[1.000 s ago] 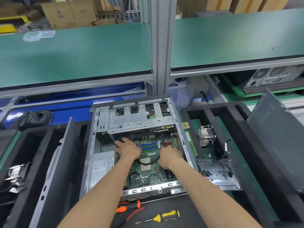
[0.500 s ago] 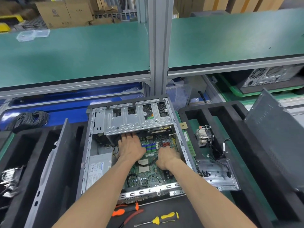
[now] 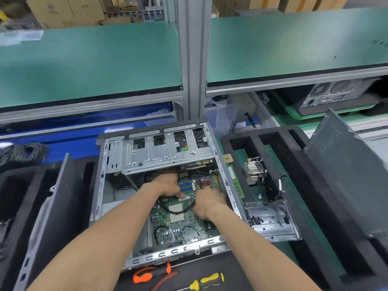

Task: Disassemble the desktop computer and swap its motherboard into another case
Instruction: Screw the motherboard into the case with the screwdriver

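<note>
Carefully, both hands, left (image 3: pixel 168 184) and right (image 3: pixel 207 203), gripped the motherboard (image 3: pixel 178 219) inside the case (image 3: pixel 100 185), best lifted level.

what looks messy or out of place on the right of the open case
Small black screws lie scattered loose on the grey metal panel in the right foam tray, not in any container. The heatsink fan sits tilted beside them with its cable trailing.
</note>
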A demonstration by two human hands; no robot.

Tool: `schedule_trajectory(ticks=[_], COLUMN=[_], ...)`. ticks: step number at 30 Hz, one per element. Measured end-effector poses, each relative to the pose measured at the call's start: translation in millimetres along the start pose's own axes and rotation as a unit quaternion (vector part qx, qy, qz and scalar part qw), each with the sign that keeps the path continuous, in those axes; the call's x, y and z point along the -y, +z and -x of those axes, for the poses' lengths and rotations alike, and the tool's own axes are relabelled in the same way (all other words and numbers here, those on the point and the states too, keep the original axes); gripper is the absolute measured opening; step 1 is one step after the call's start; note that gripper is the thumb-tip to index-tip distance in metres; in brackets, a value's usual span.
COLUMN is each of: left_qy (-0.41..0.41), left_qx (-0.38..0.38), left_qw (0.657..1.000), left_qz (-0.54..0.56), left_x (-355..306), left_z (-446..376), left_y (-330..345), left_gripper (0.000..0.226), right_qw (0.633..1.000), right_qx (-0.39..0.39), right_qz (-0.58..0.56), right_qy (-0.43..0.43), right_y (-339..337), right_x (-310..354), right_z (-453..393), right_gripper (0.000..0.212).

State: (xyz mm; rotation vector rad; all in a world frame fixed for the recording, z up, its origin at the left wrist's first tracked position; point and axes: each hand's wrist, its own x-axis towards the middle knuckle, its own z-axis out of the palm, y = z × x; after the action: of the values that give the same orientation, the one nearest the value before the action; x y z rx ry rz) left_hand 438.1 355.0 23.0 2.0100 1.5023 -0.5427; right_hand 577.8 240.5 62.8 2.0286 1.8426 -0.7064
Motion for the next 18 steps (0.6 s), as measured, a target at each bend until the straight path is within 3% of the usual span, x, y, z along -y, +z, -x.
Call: schedule_trajectory(ticks=[5,12,18], left_qy=[-0.014,-0.007,0.035], left_qx=[0.033,0.098,0.006], left_qw=[0.999,0.987,0.984], left_qz=[0.011,0.125,0.176], left_x=[-2.0,-6.0,2.9], left_z=[-10.2,-7.1,-10.5], left_y=[-6.6,-22.8,-21.3], left_gripper=[0.079,0.064,0.046], right_qw=[1.0,0.999,0.998], right_qx=[-0.008,-0.041,-0.06], right_qz=[0.006,0.004,-0.003], right_qy=[0.002,0.004,0.0], right_y=[-0.3,-2.6,-6.4], right_x=[0.0,0.6,1.9], right_z=[-1.9,-5.2,-6.9], right_gripper=[0.022,0.015,0.013])
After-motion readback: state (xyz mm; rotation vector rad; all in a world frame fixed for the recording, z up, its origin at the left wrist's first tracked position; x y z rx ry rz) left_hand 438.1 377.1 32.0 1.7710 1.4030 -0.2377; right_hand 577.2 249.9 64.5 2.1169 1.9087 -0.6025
